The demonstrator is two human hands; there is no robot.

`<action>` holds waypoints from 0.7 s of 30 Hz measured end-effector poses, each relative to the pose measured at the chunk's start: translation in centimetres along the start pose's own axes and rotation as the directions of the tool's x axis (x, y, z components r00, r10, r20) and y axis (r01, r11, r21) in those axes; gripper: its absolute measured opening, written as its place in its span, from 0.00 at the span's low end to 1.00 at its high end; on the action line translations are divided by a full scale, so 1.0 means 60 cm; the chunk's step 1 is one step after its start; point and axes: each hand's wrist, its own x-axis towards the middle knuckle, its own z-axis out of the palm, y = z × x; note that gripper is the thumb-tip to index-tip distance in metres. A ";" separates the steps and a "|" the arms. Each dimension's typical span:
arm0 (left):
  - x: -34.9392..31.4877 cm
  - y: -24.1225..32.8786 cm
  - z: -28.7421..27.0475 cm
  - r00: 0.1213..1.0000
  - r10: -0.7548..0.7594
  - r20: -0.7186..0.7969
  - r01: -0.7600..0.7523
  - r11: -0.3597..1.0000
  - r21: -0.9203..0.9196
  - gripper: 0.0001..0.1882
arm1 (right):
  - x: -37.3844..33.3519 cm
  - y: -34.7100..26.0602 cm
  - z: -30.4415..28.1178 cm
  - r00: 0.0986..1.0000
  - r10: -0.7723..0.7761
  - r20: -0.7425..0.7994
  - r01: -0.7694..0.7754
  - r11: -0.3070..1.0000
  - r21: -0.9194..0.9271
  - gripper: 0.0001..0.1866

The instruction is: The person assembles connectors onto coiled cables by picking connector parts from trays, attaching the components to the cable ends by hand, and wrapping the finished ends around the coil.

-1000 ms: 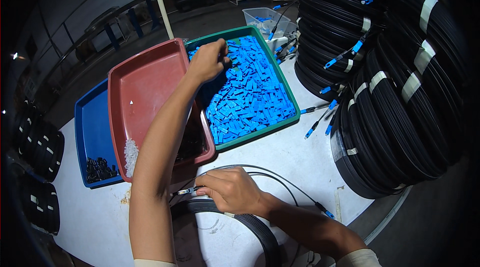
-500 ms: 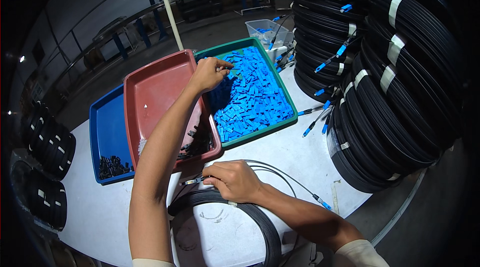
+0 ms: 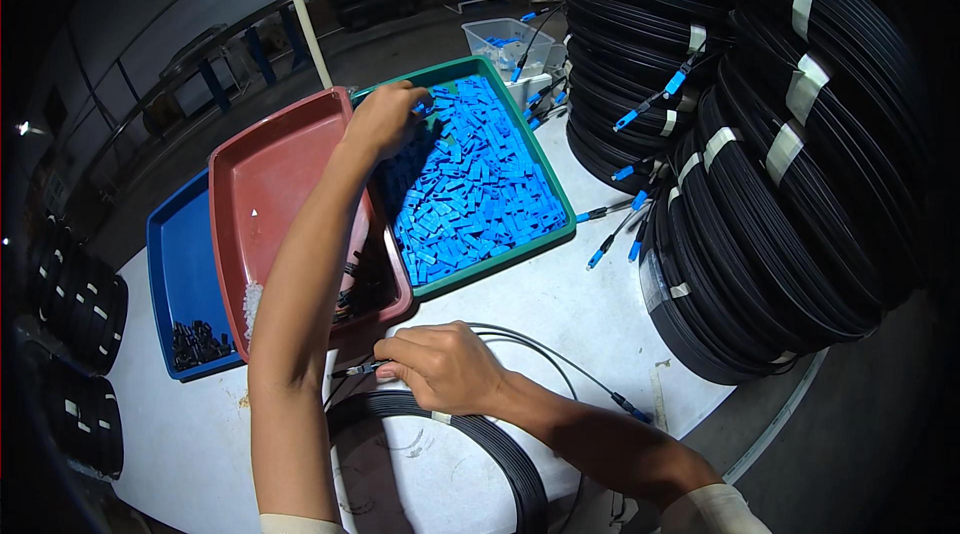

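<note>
My left hand point(image 3: 385, 122) reaches over the far left part of a green tray point(image 3: 455, 281) heaped with small blue connector housings point(image 3: 485, 174). Its fingers are pinched together, with a blue housing point(image 3: 421, 108) at the tips. Nearer to me, my right hand point(image 3: 445, 364) is closed around a black cable's connector end point(image 3: 362, 369), whose bare tip sticks out to the left. Below that hand lies a coil of black cable point(image 3: 500, 454), bound with pale tape. Another cable end point(image 3: 632, 409) with a blue connector rests on the white table to the right.
A red tray point(image 3: 280, 149) with small black parts and clear pieces overlaps a blue tray point(image 3: 180, 264) holding black parts. Tall stacks of taped black cable coils point(image 3: 790, 194) stand on the right. A clear bin point(image 3: 505, 44) sits behind the green tray. More coils point(image 3: 75, 309) lie far left.
My left hand has drawn its fingers together over the green tray, and a blue housing now shows at the tips. The right hand keeps its hold on the cable end. The view has shifted slightly.
</note>
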 end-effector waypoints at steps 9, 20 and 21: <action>-0.189 0.068 -0.140 0.933 -0.356 0.043 0.130 0.224 -0.966 0.15 | -0.003 -0.003 0.002 0.999 -0.035 -0.038 0.034 0.999 -0.023 0.07; -0.525 0.182 -0.219 0.770 -0.637 -0.046 0.121 0.216 -0.969 0.10 | 0.011 -0.059 0.007 0.997 -0.011 0.071 0.007 0.999 0.049 0.07; -0.540 0.192 -0.216 0.758 -0.651 -0.041 0.121 0.202 -0.972 0.10 | 0.009 -0.065 0.010 0.997 -0.009 0.070 0.006 0.999 0.049 0.07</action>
